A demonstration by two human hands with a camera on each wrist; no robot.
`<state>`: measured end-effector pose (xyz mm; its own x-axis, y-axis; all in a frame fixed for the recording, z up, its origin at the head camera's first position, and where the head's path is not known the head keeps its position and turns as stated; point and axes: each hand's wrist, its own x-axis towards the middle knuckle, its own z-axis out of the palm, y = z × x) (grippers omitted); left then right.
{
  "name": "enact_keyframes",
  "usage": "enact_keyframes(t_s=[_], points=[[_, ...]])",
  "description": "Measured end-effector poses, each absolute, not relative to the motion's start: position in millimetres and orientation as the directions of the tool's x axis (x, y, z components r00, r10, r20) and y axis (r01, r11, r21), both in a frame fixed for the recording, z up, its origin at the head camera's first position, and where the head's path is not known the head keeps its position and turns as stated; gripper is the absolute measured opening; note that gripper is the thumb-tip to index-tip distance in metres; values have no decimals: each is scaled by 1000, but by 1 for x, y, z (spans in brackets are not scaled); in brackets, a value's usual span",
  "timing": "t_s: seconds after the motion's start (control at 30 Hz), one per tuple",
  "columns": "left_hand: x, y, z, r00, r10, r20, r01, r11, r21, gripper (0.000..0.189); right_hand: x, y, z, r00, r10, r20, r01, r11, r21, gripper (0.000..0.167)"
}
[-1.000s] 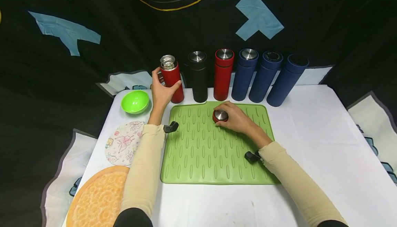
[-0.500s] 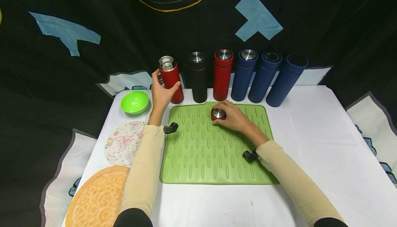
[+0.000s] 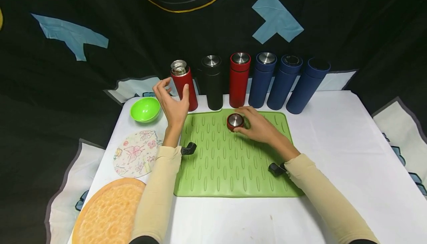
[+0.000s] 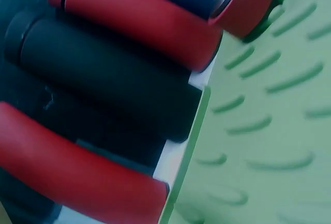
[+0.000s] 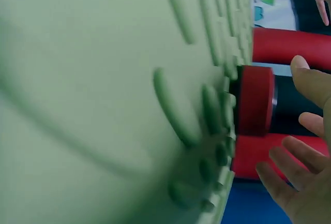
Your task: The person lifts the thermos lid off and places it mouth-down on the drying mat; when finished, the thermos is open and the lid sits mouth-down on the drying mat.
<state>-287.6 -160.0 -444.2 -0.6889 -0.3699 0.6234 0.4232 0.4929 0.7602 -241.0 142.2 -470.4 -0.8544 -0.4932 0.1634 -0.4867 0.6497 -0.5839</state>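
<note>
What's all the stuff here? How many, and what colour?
tablecloth: 1, white, spread underneath
backdrop cloth: 1, black with coloured shapes, behind
ridged mat: 1, green, on the tablecloth
bowl: 1, bright green, back left
butterfly-patterned disc: 1, pale, in front of the bowl
bread-like disc: 1, tan, front left
uncapped flask: 1, red, left end of row
black flask: 1, black, second in row
capped red flask: 1, red, third
blue flasks: 3, blue, right end
flask cap: 1, red with steel-coloured top, on the mat
sleeves: 2, beige, forearms
wrist cameras: 2, black, at sleeve ends
left hand: 1, bare, beside the uncapped flask
right hand: 1, bare, beside the cap
</note>
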Motion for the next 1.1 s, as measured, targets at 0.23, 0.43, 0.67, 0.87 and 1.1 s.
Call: enact_keyframes(t_s=[0.23, 0.43, 0.67, 0.87, 1.1], points=[[-278, -136, -451, -658, -164, 735, 648, 372, 664, 45, -220, 168, -452, -864, -446, 233, -490, 641, -590, 65], [-279, -114, -467, -784, -63, 618, 563, 349, 749, 64, -193, 188, -453, -845, -430, 318, -533, 632, -563, 62], [-294, -103, -473, -866, -76, 494, 438, 360, 824, 79, -174, 197, -457, -849, -405, 339, -527, 620, -580, 65], [-313, -97, -480, -912, -108, 395, 339, 343, 876, 85, -168, 202, -457, -846, -389, 365, -534, 611, -585, 64], [-322, -93, -484, -923, -106, 369, 294, 421, 858, 86, -160, 206, -458, -860, -383, 338, -510, 619, -596, 63]])
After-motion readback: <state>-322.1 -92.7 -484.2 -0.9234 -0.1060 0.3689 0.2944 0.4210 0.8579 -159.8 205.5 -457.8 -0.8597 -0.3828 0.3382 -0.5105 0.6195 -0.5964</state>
